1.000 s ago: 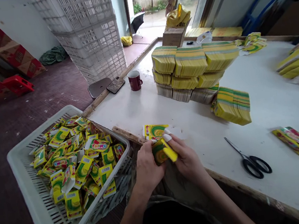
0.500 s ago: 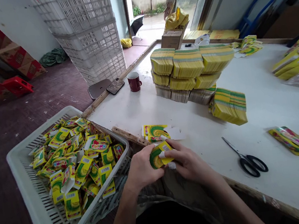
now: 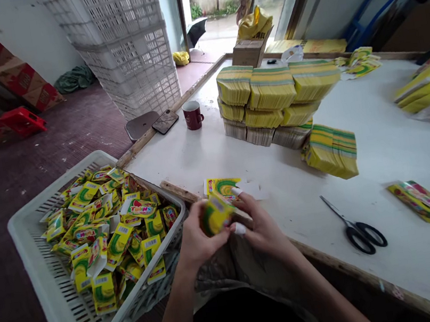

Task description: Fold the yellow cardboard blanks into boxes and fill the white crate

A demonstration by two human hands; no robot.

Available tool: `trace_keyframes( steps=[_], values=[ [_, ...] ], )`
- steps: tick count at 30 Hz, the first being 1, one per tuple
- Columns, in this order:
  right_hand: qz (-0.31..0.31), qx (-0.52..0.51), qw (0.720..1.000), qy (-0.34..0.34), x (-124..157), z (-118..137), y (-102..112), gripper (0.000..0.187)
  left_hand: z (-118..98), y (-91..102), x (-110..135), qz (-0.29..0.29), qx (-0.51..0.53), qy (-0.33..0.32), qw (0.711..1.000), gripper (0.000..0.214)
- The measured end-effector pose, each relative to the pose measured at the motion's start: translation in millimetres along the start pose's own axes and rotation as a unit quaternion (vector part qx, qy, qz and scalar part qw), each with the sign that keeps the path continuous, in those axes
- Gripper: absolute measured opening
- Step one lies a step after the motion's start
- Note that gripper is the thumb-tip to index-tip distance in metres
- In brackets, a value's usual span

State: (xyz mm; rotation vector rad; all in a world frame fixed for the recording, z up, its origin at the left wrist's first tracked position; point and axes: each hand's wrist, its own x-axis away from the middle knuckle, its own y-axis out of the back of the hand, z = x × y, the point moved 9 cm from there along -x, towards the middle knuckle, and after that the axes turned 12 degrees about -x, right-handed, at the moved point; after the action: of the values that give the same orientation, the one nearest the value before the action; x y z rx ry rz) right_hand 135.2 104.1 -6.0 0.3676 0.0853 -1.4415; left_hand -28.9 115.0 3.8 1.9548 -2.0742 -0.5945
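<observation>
One small yellow-and-green printed cardboard carton, somewhat blurred, is in the left hand, above the near edge of the table. The left fingers and thumb are closed around it. The right hand, with white covers on its fingertips, is just beside the carton's right end; its thumb and forefinger stand apart, and I cannot tell if they touch the carton. Half a second ago, both hands were gripping it and its barcode flap was facing up; now the carton is more tilted and a little more to the left.

Just beyond the hands, a yellow-and-green flattened carton with white flaps lies on the white tabletop, in the same place as before. To the left, a white slotted plastic crate holds many similar small cartons. To the right lie black-handled scissors. Farther off are tall stacks of yellow-and-green flat cardboard pieces and a dark red mug.
</observation>
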Motion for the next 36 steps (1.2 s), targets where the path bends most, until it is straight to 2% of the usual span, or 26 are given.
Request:
trace_keyframes(
  steps=[1, 2, 3, 4, 5, 6, 8, 10, 13, 15, 19, 22, 25, 28, 31, 33, 36],
  values=[
    [-0.012, 0.028, 1.0, -0.005, -5, -4, 8, 0.056, 13, 16.9, 1, -0.086, 0.096, 0.024, 0.991, 0.046],
    [-0.032, 0.069, 0.997, -0.012, -11, -10, 19, 0.05, 30, 35.5, 4, -0.182, 0.188, 0.05, 0.964, 0.044],
    [-0.052, 0.127, 0.99, -0.022, -16, -15, 30, 0.043, 49, 53.1, 11, -0.277, 0.265, 0.07, 0.921, 0.046],
    [-0.066, 0.184, 0.98, -0.033, -20, -21, 40, 0.037, 66, 65.5, 17, -0.346, 0.321, 0.089, 0.877, 0.053],
    [-0.072, 0.227, 0.97, -0.043, -24, -27, 47, 0.034, 80, 72.8, 20, -0.382, 0.355, 0.108, 0.846, 0.06],
    [-0.069, 0.26, 0.962, -0.052, -27, -32, 51, 0.033, 91, 76.6, 22, -0.396, 0.368, 0.127, 0.831, 0.063],
    [-0.048, 0.291, 0.953, -0.064, -31, -40, 50, 0.036, 103, 74.1, 20, -0.378, 0.351, 0.171, 0.84, 0.068],
    [-0.025, 0.317, 0.945, -0.072, -32, -43, 44, 0.041, 101, 61.0, 17, -0.332, 0.306, 0.189, 0.872, 0.071],
    [-0.009, 0.345, 0.935, -0.08, -30, -40, 34, 0.045, 77, 31.6, 12, -0.259, 0.26, 0.142, 0.919, 0.064],
    [-0.002, 0.351, 0.933, -0.079, -29, -35, 28, 0.046, 58, 13.7, 10, -0.219, 0.251, 0.106, 0.937, 0.052],
    [0.005, 0.341, 0.937, -0.079, -32, -31, 16, 0.041, 37, -3.9, 9, -0.169, 0.263, 0.081, 0.946, 0.032],
    [-0.016, 0.32, 0.944, -0.084, -37, -33, 12, 0.035, 32, -7.2, 10, -0.149, 0.269, 0.089, 0.947, 0.026],
    [-0.057, 0.279, 0.955, -0.078, -38, -33, 17, 0.038, 32, -14.9, 12, -0.117, 0.259, 0.106, 0.953, 0.026],
    [-0.103, 0.219, 0.968, -0.069, -33, -27, 27, 0.042, 32, -28.3, 14, -0.078, 0.256, 0.118, 0.956, 0.033],
    [-0.12, 0.088, 0.987, -0.057, -22, -13, 28, 0.044, 22, -31.0, 12, -0.101, 0.283, 0.088, 0.95, 0.053],
    [-0.084, -0.064, 0.992, -0.065, -14, -3, 15, 0.048, 9, -31.7, 7, -0.11, 0.319, 0.06, 0.939, 0.066],
    [0.017, -0.233, 0.967, -0.103, -1, 11, -22, 0.05, -4, -36.1, -2, -0.1, 0.384, 0.078, 0.915, 0.065]
  ],
)
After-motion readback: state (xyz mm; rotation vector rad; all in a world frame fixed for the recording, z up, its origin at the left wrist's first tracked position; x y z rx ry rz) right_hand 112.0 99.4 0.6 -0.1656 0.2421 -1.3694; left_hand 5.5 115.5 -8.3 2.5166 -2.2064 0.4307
